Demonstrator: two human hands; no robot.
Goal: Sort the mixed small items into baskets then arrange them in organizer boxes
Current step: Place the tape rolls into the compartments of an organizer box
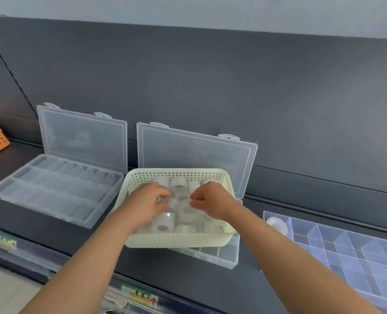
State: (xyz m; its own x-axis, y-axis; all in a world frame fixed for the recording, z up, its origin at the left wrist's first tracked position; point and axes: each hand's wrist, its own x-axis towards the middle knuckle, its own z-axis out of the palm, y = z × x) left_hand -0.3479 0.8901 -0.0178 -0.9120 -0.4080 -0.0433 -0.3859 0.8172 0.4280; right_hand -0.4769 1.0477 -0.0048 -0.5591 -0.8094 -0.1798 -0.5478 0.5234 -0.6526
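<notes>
**Both grips down in the tape basket**

The left hand (148, 200) has its grip curled round a clear tape roll (171, 201). The right hand (210, 200) has its fingertips pinched close at another, though blur hides whether it has hold. The tape rolls (163, 225) fill the pale basket (176, 242) at lower centre of the frame, which sits on an open organizer box (222, 254). The rolls look light, stiff and slick-sided, so a pinch through the core hole against the outer rim should hold best.
</notes>
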